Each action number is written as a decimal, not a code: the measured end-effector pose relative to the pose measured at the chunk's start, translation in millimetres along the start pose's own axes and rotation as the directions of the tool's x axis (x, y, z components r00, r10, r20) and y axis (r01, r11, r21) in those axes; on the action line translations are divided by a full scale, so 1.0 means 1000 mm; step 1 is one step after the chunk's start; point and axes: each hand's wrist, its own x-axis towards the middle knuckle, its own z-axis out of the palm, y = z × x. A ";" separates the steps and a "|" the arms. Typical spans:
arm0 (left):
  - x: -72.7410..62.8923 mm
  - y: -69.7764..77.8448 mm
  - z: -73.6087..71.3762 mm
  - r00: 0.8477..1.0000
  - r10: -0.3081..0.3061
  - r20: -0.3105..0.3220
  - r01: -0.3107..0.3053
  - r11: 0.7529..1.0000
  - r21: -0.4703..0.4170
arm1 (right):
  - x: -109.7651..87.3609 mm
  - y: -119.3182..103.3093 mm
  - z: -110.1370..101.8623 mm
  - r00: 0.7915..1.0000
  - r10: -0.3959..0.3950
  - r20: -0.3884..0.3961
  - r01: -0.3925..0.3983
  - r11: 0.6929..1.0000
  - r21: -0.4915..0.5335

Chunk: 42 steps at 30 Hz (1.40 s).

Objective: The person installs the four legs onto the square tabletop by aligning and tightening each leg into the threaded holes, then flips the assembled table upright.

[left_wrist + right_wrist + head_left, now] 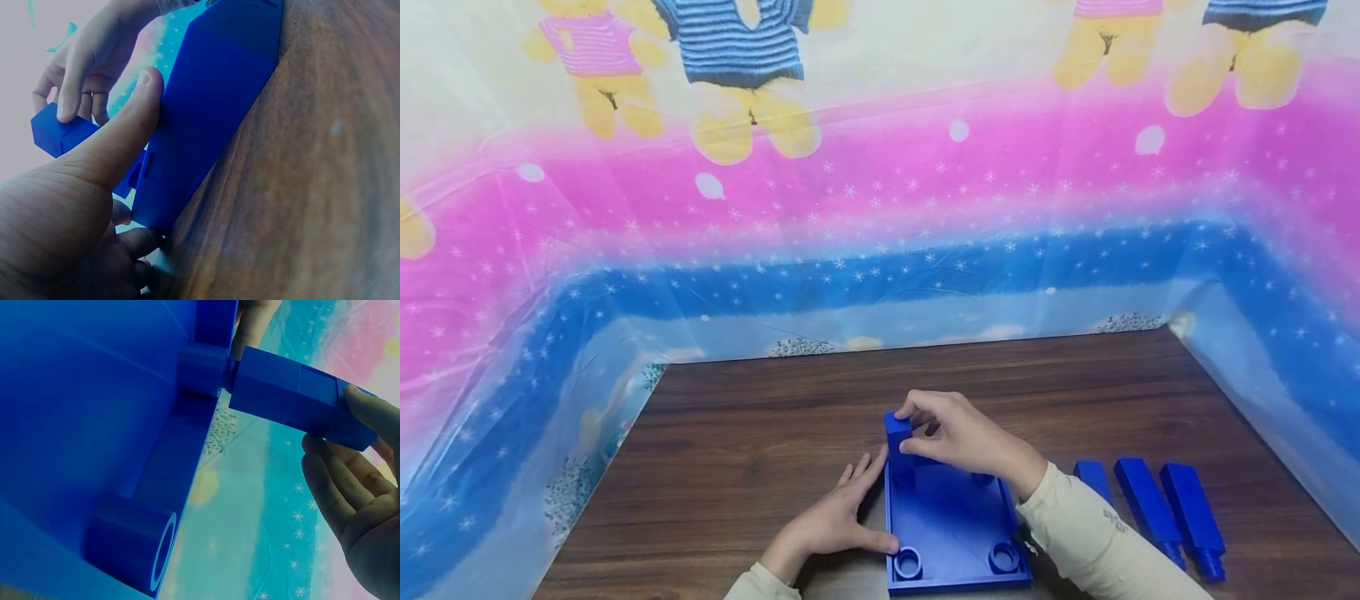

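Observation:
A blue plastic tabletop (pixel 955 521) with a raised rim and round corner sockets lies upside down on the wooden table. My right hand (pixel 966 433) pinches the upper end of a square blue table leg (pixel 898 446), which stands upright at the far left corner. In the right wrist view, the narrow peg of the leg (pixel 294 394) meets the mouth of a socket (pixel 203 369). My left hand (pixel 838 517) rests along the tabletop's left side, thumb by the near corner and fingers toward the far one. In the left wrist view its thumb presses the outer wall (pixel 200 106).
Three loose blue legs lie to the right of the tabletop: one partly behind the right sleeve (pixel 1093 479), a middle leg (pixel 1146 500) and an outer leg (pixel 1193 508). A patterned curtain (pixel 880 208) borders the wooden table (pixel 760 433) at the back and sides.

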 end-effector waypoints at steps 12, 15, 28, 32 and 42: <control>0.000 -0.005 0.002 0.999 0.036 -0.018 -0.036 0.999 -0.015 | -0.001 -0.002 0.001 0.999 -0.029 -0.024 0.027 0.997 -0.068; 0.000 -0.004 0.002 0.999 0.045 -0.016 -0.045 0.999 -0.001 | -0.001 -0.003 0.001 0.999 -0.042 -0.019 0.040 0.995 -0.092; 0.001 -0.004 0.002 1.000 -0.001 -0.012 0.002 1.000 0.028 | 0.003 0.000 0.004 0.995 -0.093 -0.025 0.087 0.980 -0.177; 0.001 -0.005 0.003 1.000 0.000 -0.020 0.000 1.000 0.031 | 0.005 0.000 0.003 0.992 -0.125 -0.013 0.121 0.976 -0.179; 0.000 -0.003 0.002 1.000 0.018 -0.013 -0.017 0.999 0.034 | 0.013 0.001 -0.007 0.987 -0.148 0.067 0.157 0.972 -0.174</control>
